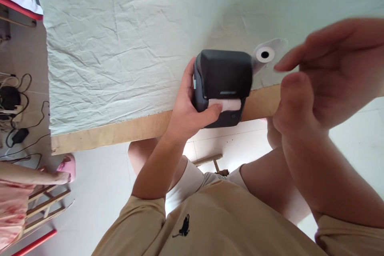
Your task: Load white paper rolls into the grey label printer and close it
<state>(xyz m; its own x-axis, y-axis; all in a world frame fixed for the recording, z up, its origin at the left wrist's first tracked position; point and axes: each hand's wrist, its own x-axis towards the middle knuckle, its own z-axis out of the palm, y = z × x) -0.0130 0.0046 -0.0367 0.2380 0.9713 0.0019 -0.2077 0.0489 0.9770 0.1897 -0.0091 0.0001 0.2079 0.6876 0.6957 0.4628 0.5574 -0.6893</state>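
Note:
A black portable label printer [226, 73] sits tilted over the table's front edge, its lid down. My left hand [187, 110] grips it from the left side, fingers behind it and the thumb pressed on a strip of white paper [231, 105] that comes out of the front slot. To the right, my right hand [327, 76] is raised, a little blurred, with index finger and thumb apart and nothing visible between them. Just behind the printer's right side lies a small white paper roll [265, 54] with a dark core, on what looks like clear plastic wrap.
A wrinkled pale green cloth [120, 48] covers the table, whose wooden edge [114, 134] runs in front of me. Tangled cables and a black adapter [20, 136] lie on the floor at left. Another person's foot in a pink slipper [70, 168] is near a wooden rack [48, 206].

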